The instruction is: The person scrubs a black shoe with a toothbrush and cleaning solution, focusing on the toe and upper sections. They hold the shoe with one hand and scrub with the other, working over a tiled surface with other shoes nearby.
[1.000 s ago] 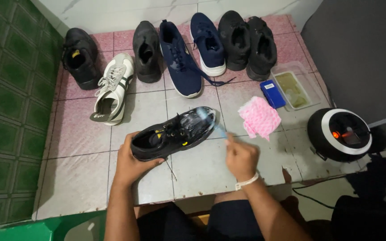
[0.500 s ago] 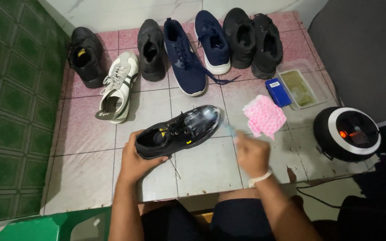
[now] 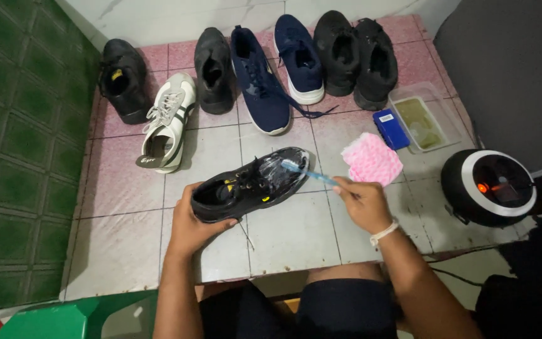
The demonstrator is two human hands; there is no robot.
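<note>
Our left hand [image 3: 191, 221] cups the black sneaker [image 3: 249, 184] heel over the tiled floor [image 3: 296, 232]; right hand [image 3: 362, 202] pinches a blue toothbrush [image 3: 307, 172] on its wet toe. Slippery grip risks dropping it.

A black sneaker [image 3: 252, 185] with black laces is held just above the pale tiled floor, lying slantwise with its heel toward the lower left and its toe up to the right. Its opening faces upward, showing a yellow patch inside, and the toe cap shines, wet or perhaps soapy. A toothbrush [image 3: 308, 172] with a light blue handle slants across, its bristled head resting on that glossy toe.
</note>
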